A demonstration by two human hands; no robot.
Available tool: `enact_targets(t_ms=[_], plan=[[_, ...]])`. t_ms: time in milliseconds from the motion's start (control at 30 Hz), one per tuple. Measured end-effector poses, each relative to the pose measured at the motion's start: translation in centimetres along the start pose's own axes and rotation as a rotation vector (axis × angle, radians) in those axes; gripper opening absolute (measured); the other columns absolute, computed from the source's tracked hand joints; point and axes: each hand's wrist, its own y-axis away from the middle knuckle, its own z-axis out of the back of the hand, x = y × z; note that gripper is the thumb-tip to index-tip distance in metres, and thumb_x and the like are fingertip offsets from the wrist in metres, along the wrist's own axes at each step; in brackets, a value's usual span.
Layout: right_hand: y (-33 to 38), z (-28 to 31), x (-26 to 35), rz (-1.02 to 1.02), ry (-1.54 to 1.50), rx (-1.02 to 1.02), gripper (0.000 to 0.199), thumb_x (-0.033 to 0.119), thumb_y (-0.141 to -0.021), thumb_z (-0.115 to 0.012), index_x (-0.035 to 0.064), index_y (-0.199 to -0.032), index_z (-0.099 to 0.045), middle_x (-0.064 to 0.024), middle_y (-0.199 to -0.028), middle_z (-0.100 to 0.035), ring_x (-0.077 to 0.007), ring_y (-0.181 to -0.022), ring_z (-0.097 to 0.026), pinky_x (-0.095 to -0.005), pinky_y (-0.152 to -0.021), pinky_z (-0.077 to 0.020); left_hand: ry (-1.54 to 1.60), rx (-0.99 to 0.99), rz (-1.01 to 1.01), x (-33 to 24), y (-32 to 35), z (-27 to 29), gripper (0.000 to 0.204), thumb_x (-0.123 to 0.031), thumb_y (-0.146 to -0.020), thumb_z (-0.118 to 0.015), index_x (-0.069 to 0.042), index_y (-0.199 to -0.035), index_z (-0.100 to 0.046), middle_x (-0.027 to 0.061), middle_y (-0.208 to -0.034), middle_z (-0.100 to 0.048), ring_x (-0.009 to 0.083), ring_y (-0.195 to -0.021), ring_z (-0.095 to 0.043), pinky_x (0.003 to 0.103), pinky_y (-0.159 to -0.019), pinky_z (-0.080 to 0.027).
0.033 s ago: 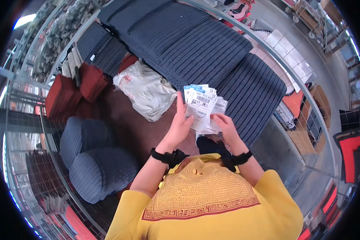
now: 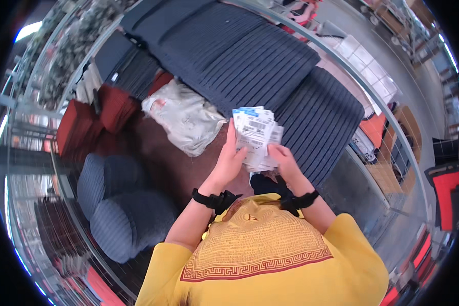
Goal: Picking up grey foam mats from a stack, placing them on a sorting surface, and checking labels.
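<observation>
In front of my chest I hold a fanned bundle of white printed labels (image 2: pixel 256 133), some with a blue strip at the top. My left hand (image 2: pixel 232 155) grips the bundle's left side, thumb across the front and fingers behind. At the lower right edge my right hand (image 2: pixel 282 159) pinches some of the slips between thumb and fingers. Just beyond the labels lie dark blue ribbed mats (image 2: pixel 260 56), stacked and overlapping. A crumpled white plastic bag (image 2: pixel 183 117) rests left of the bundle on a brown surface.
Folded dark blue ribbed mats (image 2: pixel 130 222) sit at the lower left. Behind them are reddish-brown mat stacks (image 2: pixel 79 127). A curved metal rail (image 2: pixel 364 84) runs along the far and right side, with a cardboard box (image 2: pixel 400 153) beyond it.
The fan of labels has become narrower on its right side. My right hand has shifted slightly left toward the bundle, while my left hand keeps its hold.
</observation>
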Motion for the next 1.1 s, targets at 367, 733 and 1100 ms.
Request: enact_targets(t_ms=[367, 733, 1100], plan=[[-6.5, -2.8, -1.6, 0.023, 0.07, -0.12, 0.025, 0.016, -0.091, -0.059, -0.0036, -0.106, -0.064, -0.0066, -0.094, -0.068, -0.0125, -0.085, -0.061, -0.0287, -0.075, -0.0482, -0.242, 0.089, 0.076, 6.1, -4.8, 1.1, 0.066, 0.0, -0.087, -0.044, 0.003, -0.147, -0.017, 0.0222, -0.142, -0.039, 0.03, -0.129, -0.043, 0.036, -0.106, -0.033], [0.4, 3.3, -0.6, -0.055, 0.295, -0.617, 0.025, 0.011, -0.091, -0.06, -0.0073, -0.107, -0.063, -0.0083, -0.102, -0.067, -0.0124, -0.086, -0.062, -0.0259, -0.076, -0.0488, -0.346, -0.102, 0.22, 18.1, -10.9, 3.9, 0.041, -0.021, -0.091, -0.052, 0.009, -0.12, -0.049, 0.0263, -0.111, -0.057, 0.0426, -0.106, -0.052, 0.047, -0.095, -0.04], [-4.4, 5.7, 9.7, -0.011, 0.286, -0.723, 0.029, 0.012, -0.093, -0.057, -0.0081, -0.113, -0.059, -0.0099, -0.109, -0.065, -0.0147, -0.097, -0.06, -0.028, -0.086, -0.0463, -0.034, -0.445, 0.405, 18.2, -14.3, 3.4, 0.063, -0.006, -0.081, -0.064, 0.006, -0.133, -0.031, 0.0249, -0.126, -0.047, 0.0347, -0.12, -0.046, 0.039, -0.104, -0.035]])
